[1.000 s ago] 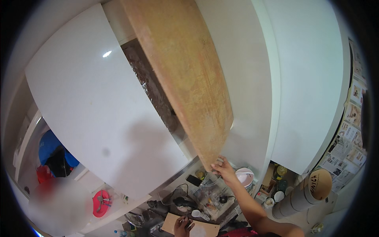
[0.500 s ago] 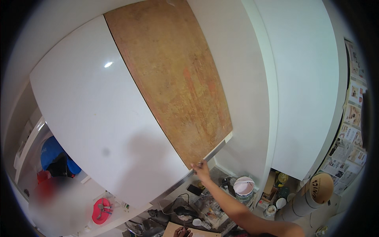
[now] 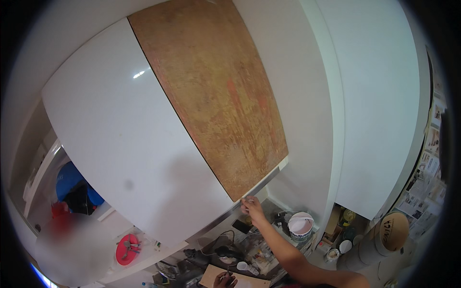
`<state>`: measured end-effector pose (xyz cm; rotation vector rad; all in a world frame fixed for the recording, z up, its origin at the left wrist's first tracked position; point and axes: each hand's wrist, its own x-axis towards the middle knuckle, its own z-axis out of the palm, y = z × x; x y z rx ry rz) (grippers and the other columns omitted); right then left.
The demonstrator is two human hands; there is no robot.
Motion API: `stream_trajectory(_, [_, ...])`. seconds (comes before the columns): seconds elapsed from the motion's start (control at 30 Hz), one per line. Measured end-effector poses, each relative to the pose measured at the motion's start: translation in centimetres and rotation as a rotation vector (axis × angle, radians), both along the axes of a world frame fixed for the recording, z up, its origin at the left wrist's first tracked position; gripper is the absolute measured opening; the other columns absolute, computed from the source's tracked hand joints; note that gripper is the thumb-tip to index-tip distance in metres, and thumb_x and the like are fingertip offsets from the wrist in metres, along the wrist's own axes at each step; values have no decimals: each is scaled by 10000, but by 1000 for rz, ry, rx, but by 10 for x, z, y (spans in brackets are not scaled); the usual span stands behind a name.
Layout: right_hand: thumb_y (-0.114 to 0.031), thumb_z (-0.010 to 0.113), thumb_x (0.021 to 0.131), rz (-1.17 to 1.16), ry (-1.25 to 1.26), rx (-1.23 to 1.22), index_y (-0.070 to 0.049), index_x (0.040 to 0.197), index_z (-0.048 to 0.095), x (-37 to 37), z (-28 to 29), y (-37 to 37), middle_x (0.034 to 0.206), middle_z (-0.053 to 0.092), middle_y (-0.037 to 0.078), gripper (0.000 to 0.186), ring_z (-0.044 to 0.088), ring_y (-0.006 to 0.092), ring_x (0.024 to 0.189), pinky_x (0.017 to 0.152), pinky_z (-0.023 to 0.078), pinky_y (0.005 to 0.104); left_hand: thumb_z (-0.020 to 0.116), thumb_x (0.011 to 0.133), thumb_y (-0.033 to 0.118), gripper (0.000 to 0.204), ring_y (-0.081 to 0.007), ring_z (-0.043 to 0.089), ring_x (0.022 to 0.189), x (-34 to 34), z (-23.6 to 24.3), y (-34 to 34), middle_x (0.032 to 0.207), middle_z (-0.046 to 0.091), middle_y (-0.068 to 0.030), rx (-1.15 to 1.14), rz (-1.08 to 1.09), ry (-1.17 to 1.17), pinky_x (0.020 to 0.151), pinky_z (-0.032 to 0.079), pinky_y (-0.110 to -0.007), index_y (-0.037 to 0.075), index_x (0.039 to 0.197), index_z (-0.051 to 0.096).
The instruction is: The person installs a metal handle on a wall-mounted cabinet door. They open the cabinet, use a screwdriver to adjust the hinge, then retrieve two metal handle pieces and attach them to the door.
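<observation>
My right hand [image 3: 251, 207] reaches up with bent, pinched fingers to the lower edge of a brown wooden panel [image 3: 211, 101], near its lower left corner. Any small thing between those fingers is too small to make out. A metal-grey strip [image 3: 264, 181] runs along under the panel, right by the fingertips. At the bottom of the view my left hand [image 3: 224, 280] is closed around something small and dark, in front of a light tan board [image 3: 249, 282]. A glossy white panel [image 3: 125, 134] adjoins the brown one on its left, a dark gap between them.
Below lies a cluttered worktop with a dark phone-like slab [image 3: 241, 226], cables and a white cup [image 3: 242, 266]. A lidded paint bucket [image 3: 300, 225] stands right of my arm, beyond it a large roll [image 3: 372, 249]. At left are a pink tray [image 3: 127, 249] with tools and a blurred pale shape.
My right hand has shifted slightly right and down along the panel's lower edge, its fingers more bunched. The whole view has shifted a little; my left hand stays low.
</observation>
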<state>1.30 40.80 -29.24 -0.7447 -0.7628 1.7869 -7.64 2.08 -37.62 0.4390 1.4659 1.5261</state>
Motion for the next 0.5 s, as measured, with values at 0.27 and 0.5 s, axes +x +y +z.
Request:
stream_trajectory(0.27, [-191, 664, 1041, 92, -56, -109, -22, 1406, 505, 22, -31, -18, 1178, 700, 113, 432, 694, 198, 951, 811, 587, 334, 650, 1072, 177, 361, -237, 607, 1258, 25, 37, -1, 1493, 539, -85, -53, 99, -231, 1081, 522, -384, 54, 1405, 587])
stream_trajectory(0.5, [-197, 639, 1044, 209, -31, -45, -42, 1409, 536, 19, -32, -23, 1230, 705, 109, 409, 683, 203, 1044, 887, 585, 365, 650, 1068, 221, 371, -248, 615, 1252, 44, 56, -9, 1366, 624, -122, -33, 63, -117, 1110, 523, -391, 59, 1394, 583])
